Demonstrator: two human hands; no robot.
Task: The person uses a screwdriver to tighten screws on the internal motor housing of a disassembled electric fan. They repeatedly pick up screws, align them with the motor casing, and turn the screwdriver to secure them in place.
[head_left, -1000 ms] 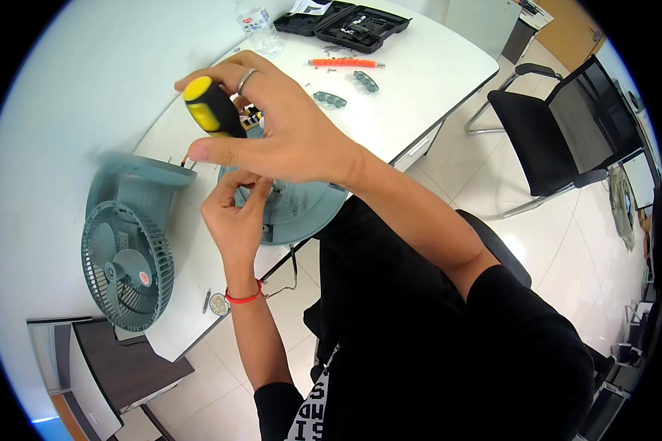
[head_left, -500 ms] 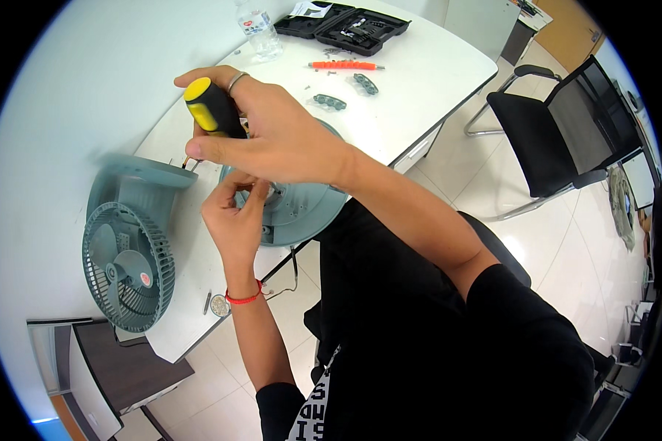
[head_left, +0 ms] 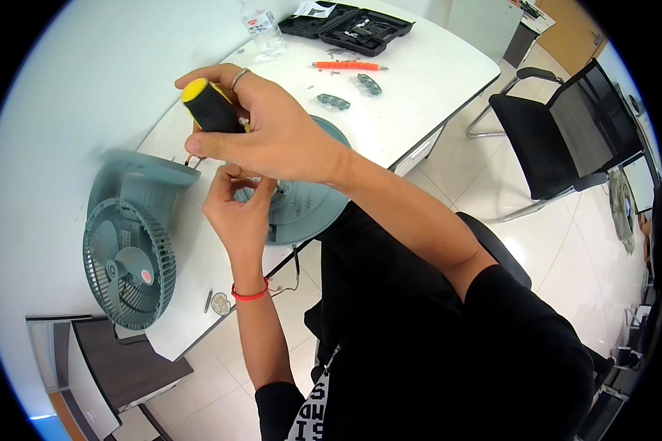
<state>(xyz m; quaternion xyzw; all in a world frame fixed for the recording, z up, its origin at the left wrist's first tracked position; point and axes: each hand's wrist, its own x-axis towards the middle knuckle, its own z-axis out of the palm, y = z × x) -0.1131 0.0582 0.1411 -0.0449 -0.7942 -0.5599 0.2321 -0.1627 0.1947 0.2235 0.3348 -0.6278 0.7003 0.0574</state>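
Note:
A screwdriver with a black and yellow handle (head_left: 212, 110) is gripped in my right hand (head_left: 290, 140), its butt end up and to the left. Its shaft is mostly hidden behind my fingers. Below it my left hand (head_left: 235, 213), with a red cord at the wrist, is closed in a pinch over a round grey-green base (head_left: 316, 209). What its fingertips hold cannot be made out. The base lies at the table's near edge, partly covered by both hands. To the left lies a grey-green fan (head_left: 129, 264) with its blades and cage showing.
On the white table (head_left: 434, 81) are an open black tool case (head_left: 368, 31), a plastic bottle (head_left: 263, 33), an orange pen-like tool (head_left: 349, 66), loose screws and two small grey-green parts (head_left: 334, 101). A small round dish (head_left: 221, 303) sits near the front edge. A black chair (head_left: 533, 140) stands right.
The screwdriver handle has turned in my right hand, showing more black and less yellow. My left hand has shifted slightly right, still pinched over the base.

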